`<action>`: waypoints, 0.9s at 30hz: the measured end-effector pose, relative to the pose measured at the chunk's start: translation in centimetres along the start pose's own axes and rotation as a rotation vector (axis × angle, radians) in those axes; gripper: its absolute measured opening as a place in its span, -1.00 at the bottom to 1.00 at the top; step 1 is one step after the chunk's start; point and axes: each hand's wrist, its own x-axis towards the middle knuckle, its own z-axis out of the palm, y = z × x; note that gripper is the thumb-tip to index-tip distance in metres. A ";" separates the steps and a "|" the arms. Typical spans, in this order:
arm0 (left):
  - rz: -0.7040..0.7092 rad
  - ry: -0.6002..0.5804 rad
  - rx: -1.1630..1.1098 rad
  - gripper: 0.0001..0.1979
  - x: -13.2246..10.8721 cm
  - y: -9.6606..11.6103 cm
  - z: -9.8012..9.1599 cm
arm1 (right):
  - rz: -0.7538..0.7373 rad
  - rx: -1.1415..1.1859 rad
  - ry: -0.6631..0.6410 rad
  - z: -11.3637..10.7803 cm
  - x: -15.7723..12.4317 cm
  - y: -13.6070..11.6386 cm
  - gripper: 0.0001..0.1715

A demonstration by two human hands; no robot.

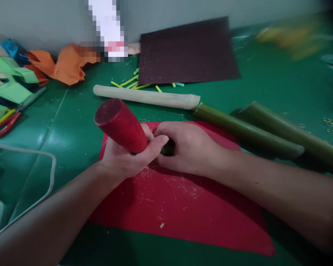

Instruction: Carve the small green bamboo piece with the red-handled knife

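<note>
My left hand (127, 157) grips a thick red cylinder (120, 125) that tilts up and to the left, its flat end facing the camera. My right hand (188, 147) is closed around a dark green piece (169, 148) at the cylinder's lower end, mostly hidden by the fingers. Both hands rest over a red sheet (183, 207) dusted with pale shavings, lying on the green table (266, 88).
Behind the hands lie a pale peeled stick (147, 96) and two green bamboo tubes (249, 131). A dark sanding sheet (187, 51) lies at the back. Orange and green paper scraps (63, 64), red-handled pliers (5, 125) and a white cable (48, 177) are at left.
</note>
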 end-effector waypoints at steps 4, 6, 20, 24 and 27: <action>0.018 0.041 0.047 -0.75 -0.1 0.1 0.2 | 0.000 0.006 0.005 0.0 0.0 0.1 -0.84; -0.011 0.086 0.051 -0.77 -0.1 0.2 0.4 | -0.006 0.002 0.015 0.0 0.0 0.1 -0.82; -0.072 0.082 -0.040 -0.73 0.1 0.5 0.2 | -0.014 -0.016 0.024 0.1 0.1 0.1 -0.80; -0.034 0.047 0.000 -0.76 0.0 0.3 0.2 | -0.013 0.000 0.027 0.1 0.1 0.1 -0.84; -0.017 0.036 0.017 -0.76 0.0 0.2 0.2 | -0.011 0.002 0.023 0.0 0.1 0.0 -0.86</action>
